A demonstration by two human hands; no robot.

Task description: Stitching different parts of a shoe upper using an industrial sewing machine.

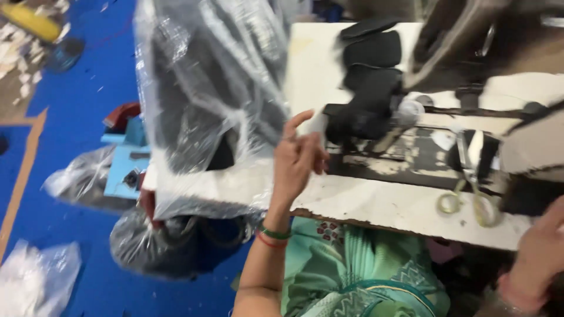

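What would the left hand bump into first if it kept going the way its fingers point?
Probably the clear plastic bag of dark pieces: the left hand points up at its edge, nearly touching. Depth is blurred, so contact is uncertain.

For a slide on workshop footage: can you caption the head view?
Left hand raised beside a clear plastic bag of dark pieces on a worn white table, scissors nearby.

Large clear plastic bag (205, 100), crinkled, dark contents, stands on white table's left end. Two more clear bags on blue floor below: one dark-filled (158, 243), one at far left (82, 179). Whitish bag, possibly empty, bottom-left corner (35, 279).
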